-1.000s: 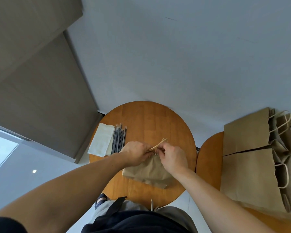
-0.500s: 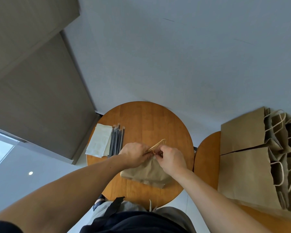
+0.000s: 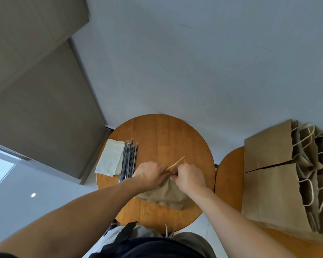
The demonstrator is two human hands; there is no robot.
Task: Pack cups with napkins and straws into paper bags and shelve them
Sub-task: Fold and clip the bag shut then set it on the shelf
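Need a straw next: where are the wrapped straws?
Head view: the wrapped straws lie left on the round table, between the napkins and the left hand.

Soft, even light; wide-angle bend toward the edges.

Sharpest at the grip of left hand [image 3: 149,174] and right hand [image 3: 189,176] on the paper bag [image 3: 164,194]. Faint shadow just beneath the grip on the table [image 3: 157,135]. Washed-out bright patch [image 3: 0,168] far left of it, small bright spot [image 3: 33,195] below that. Stretched and slightly soft nearer the lens.

Matt kraft paper bag [image 3: 164,194]; smooth wood table [image 3: 168,138] (slight sheen).
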